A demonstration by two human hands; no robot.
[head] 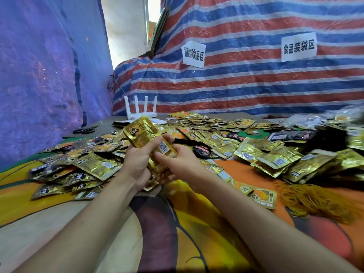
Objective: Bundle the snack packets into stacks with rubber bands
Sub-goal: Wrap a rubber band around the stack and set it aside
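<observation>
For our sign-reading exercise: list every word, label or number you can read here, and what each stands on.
"捆绑食品区": left white paper sign on the striped tarp.
"食品装袋区": right white paper sign, same tarp.
Print and barcodes on the gold snack packets: too small and blurred to read.

I hold a small stack [146, 137] of gold foil snack packets in my left hand [136, 164] and right hand [177, 162], tilted up toward the far left with a barcode showing. Loose packets [275, 160], mostly gold with a few black ones, lie overlapping across the surface [236, 168] from left to far right. A tangled heap of tan rubber bands [315, 201] lies near right, just beside them.
</observation>
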